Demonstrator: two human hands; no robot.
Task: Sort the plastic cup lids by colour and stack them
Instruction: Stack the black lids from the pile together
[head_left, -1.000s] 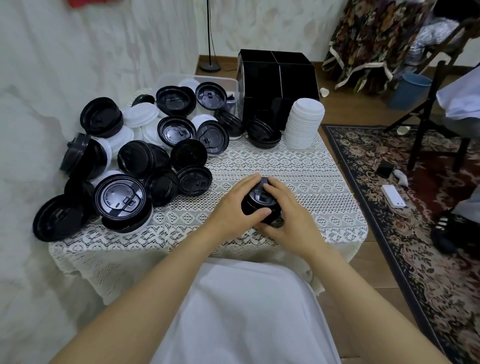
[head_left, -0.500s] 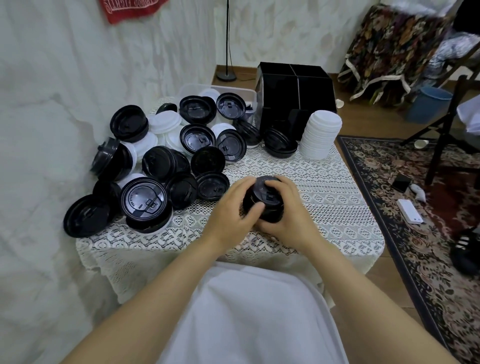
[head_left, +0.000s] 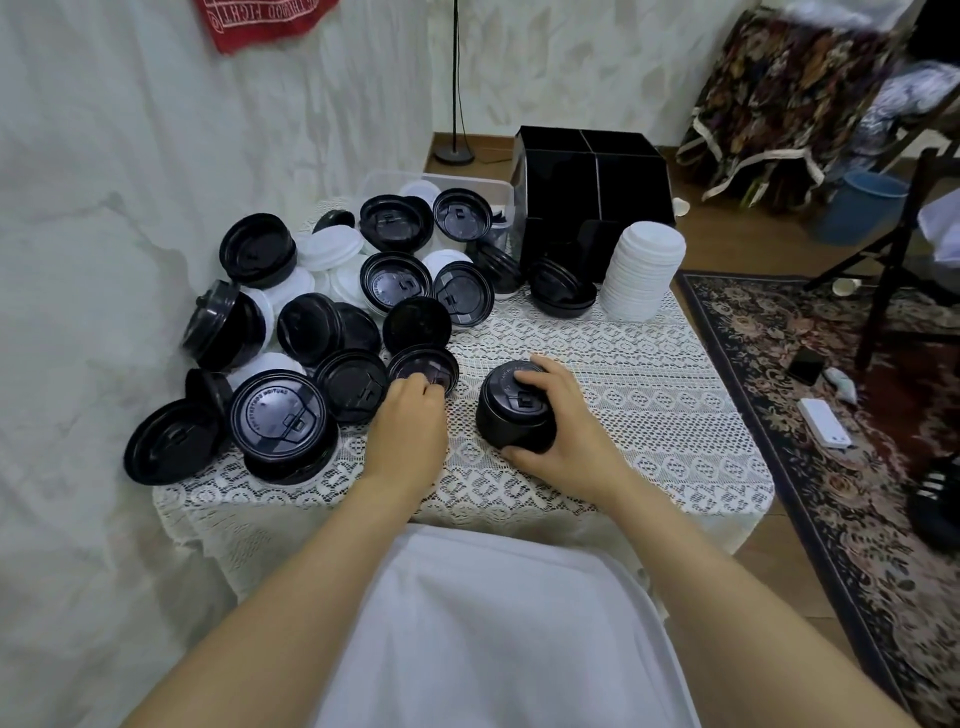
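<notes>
We are gripping the black lid stack (head_left: 511, 415) with our right hand (head_left: 563, 426): the fingers are curling over its top and the thumb is pressing against its near side. The stack is standing upright on the worktop (head_left: 649, 395), near the middle of the lace cloth.

Our left hand (head_left: 408, 431) is lying just left of the stack, apart from it. Its fingers are curling onto the near rim of a single black lid (head_left: 426, 364), which is lying flat on the cloth at the edge of the heap of loose lids (head_left: 311, 327).

That heap is covering the left part of the worktop, with black and white lids mixed together, some lying flat and some tilting against each other. A clear tub (head_left: 395, 179) behind it is holding more lids.

At the far right of the worktop a white lid stack (head_left: 644, 270) is standing upright. A small pile of black lids (head_left: 561, 288) is sitting just left of it, in front of a black organiser box (head_left: 592, 176).
</notes>
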